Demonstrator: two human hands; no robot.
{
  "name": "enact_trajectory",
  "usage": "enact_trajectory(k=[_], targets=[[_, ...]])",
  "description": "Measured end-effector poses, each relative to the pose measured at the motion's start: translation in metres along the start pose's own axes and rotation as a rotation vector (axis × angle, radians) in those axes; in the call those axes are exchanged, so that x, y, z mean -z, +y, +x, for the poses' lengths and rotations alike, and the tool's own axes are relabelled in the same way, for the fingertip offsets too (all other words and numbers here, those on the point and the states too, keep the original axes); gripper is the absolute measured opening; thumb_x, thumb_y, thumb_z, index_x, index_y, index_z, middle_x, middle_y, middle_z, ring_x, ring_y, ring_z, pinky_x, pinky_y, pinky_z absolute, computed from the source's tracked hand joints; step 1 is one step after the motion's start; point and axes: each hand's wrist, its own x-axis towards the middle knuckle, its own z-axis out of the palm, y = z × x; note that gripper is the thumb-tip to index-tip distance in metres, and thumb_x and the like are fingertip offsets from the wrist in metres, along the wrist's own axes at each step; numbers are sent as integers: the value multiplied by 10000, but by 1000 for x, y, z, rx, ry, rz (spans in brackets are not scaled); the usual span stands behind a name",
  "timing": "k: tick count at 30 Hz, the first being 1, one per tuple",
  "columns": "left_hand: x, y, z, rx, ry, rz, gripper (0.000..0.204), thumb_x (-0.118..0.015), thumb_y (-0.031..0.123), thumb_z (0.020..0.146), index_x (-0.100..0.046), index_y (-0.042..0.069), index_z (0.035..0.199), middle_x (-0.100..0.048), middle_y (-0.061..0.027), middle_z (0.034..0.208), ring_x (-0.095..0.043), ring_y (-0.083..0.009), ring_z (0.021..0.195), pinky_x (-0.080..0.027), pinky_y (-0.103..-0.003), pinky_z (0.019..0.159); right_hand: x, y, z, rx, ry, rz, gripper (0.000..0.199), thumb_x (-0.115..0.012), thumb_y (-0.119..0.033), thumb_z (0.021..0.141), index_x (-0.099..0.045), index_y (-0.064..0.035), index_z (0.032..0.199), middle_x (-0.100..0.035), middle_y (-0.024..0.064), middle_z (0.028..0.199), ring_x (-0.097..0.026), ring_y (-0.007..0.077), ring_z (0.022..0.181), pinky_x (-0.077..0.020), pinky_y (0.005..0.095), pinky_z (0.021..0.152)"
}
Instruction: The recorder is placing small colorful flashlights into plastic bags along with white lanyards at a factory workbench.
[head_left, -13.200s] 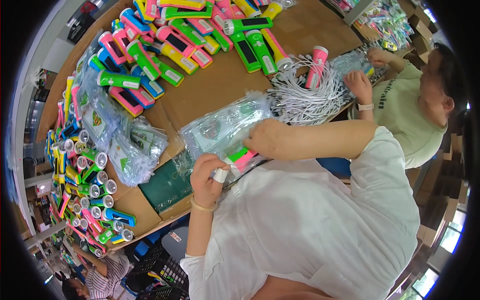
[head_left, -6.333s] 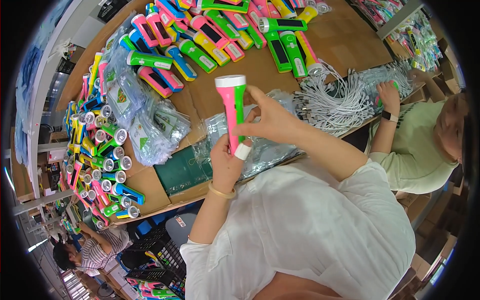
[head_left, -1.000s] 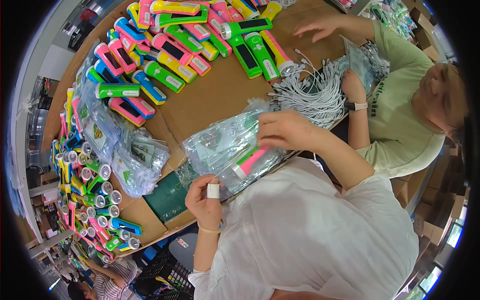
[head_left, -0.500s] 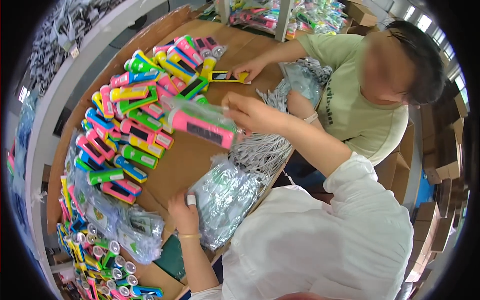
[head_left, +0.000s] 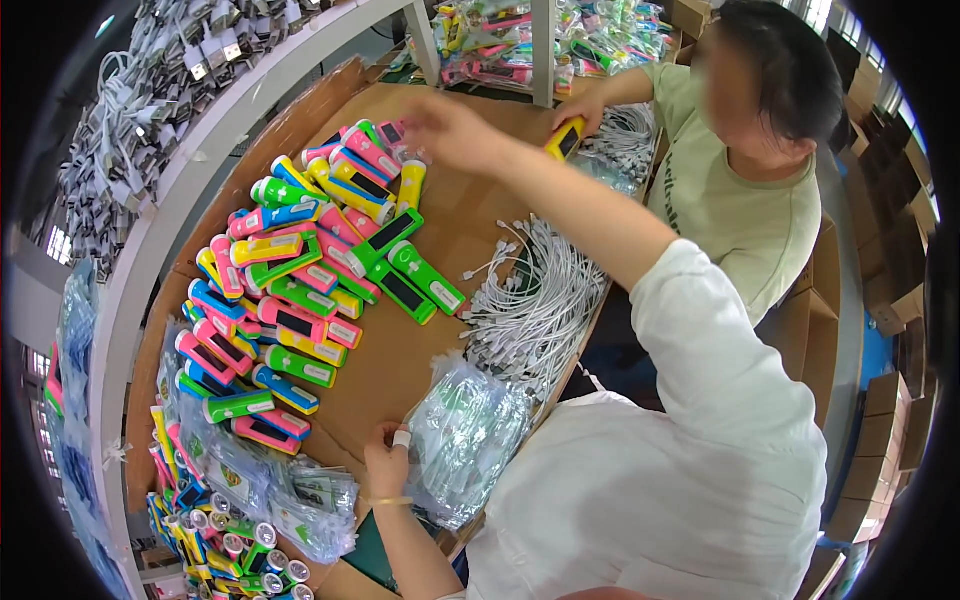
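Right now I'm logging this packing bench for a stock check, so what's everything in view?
Torches: dozens, pink, green, yellow and blue, in rows on the left of the table.
Torch: one, yellow, under a co-worker's hand at the far edge.
Cables: a loose white pile, mid-table.
Bags: a clear stack, near edge; more bags at lower left.
Table: one, brown.
Adapters: many, hanging from a white rail, upper left.
Cartons: several, brown, far right.
Left hand: taped finger, at the edge of the bags.
Right hand: stretched over the far torches; blurred, grip unclear.
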Motion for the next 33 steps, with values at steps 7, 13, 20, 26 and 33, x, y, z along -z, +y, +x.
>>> enact_trajectory(k=[7,13,20,26,33], targets=[[11,-4,-4,88,-20,-169,93,-701,58,891,-648,-16,875,-635,-15,760,-569,-90,697,-472,-260,643,-165,-6,-177,123,-745,-51,342,-673,-167,900,-650,-49,1221,-685,154,1147,-668,292,1033,-531,399,902],[-4,25,-14,-91,197,208,101,-692,52,845,-689,4,934,-702,-185,836,-673,-332,761,-527,-391,725,-212,15,-230,308,-790,-244,221,-707,-163,821,-686,-72,1021,-654,129,1003,-630,351,1010,-518,466,858],[1,36,-49,-242,240,202,181,-669,10,804,-664,46,982,-664,-154,944,-612,-376,917,-466,-456,835,-216,14,-235,496,-710,-207,135,-728,-219,832,-660,-117,888,-646,53,932,-617,292,967,-482,447,841],[8,34,-82,-231,317,297,136,-706,43,827,-646,43,949,-674,-135,921,-629,-353,861,-473,-417,788,-206,12,-232,406,-831,-191,112,-730,-135,810,-639,-101,864,-638,45,881,-620,288,912,-466,420,828],[12,20,-109,-119,454,24,137,-719,8,844,-655,1,966,-668,-154,894,-648,-324,828,-516,-381,749,-224,-13,-245,423,-800,-105,173,-728,-82,796,-651,-103,950,-649,64,928,-634,313,919,-497,443,800]])
